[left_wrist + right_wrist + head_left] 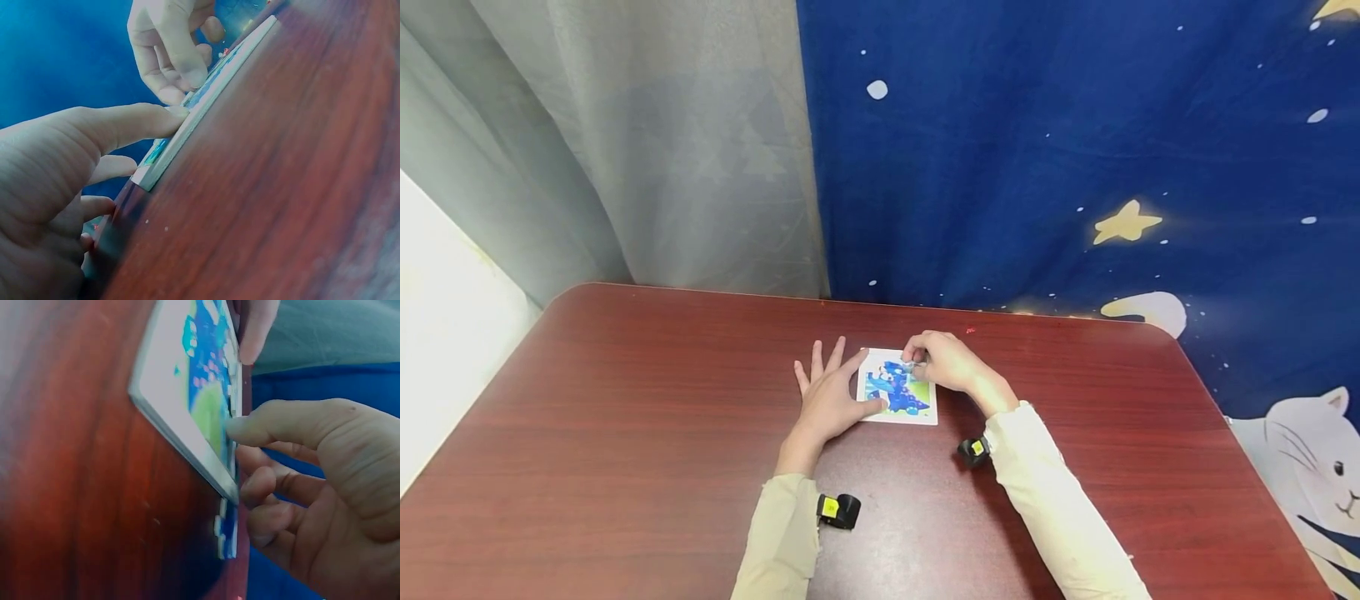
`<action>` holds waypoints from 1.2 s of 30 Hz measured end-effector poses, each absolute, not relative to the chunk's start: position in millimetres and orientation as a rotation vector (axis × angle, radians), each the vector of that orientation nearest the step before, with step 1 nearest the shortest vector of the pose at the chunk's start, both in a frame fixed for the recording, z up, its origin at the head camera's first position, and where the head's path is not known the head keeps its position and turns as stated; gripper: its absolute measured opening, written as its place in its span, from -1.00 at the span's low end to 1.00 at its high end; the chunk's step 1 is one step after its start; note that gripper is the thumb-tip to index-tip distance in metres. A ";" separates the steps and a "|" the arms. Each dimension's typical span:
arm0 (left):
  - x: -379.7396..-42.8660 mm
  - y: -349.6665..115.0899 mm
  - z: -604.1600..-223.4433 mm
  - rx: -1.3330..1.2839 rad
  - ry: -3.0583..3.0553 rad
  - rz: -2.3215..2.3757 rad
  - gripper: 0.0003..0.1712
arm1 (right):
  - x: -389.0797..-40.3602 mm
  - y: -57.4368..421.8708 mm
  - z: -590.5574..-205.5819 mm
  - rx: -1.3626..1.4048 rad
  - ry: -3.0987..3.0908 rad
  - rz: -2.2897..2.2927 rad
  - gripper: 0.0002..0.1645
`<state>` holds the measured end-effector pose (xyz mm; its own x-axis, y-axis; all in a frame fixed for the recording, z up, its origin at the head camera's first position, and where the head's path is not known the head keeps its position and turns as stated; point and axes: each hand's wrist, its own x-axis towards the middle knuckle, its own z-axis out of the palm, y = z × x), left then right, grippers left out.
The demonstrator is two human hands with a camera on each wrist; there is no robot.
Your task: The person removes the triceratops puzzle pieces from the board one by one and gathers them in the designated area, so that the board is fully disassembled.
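Your left hand (831,404) spreads wide against the flat, square, white-bordered blue picture puzzle (897,392) just below frame centre, which could skid if your right hand (953,363), its grip unclear, pushes hard.

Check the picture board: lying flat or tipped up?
Flat: the picture board lies face up on the table, its visible edges resting along the surface in both wrist views.

Tabletop (887,500) leaves room in front of the puzzle (901,392); left hand (830,402) and right hand (953,364) obstruct its sides.
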<state>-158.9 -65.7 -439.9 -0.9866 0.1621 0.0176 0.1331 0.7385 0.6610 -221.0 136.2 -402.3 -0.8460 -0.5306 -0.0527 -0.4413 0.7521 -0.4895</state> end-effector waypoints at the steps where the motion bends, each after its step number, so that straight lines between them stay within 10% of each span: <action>1: -158.9 -65.8 -439.7 0.244 2.890 1.093 -0.06 | -220.7 135.4 -403.0 -0.777 2.762 -0.702 -0.79; 36: -155.9 -65.5 -439.2 0.232 2.902 1.114 -0.06 | -215.7 196.5 -395.3 -0.685 2.907 -1.000 -0.89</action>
